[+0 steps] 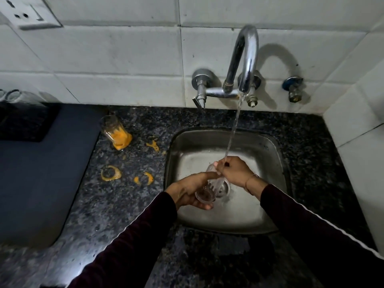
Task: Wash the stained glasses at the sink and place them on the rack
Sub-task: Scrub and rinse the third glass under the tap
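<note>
The speckled desk [116,204] carries 1 stained glass [115,133], upright left of the steel sink [268,154]. Over the basin, under the tap's stream [233,132], lies a clear glass [209,185]: wet, slippery, brittle, best gripped round its wall. The left hand [188,193] cups its base, fingers curled around it. The right hand [233,170] pinches the rim, apparently rubbing.

A dim room: large white wall tiles [116,53] with dark grout rise behind the speckled black granite countertop [116,206]. A white switch socket plate [29,14] sits high left above that countertop.
</note>
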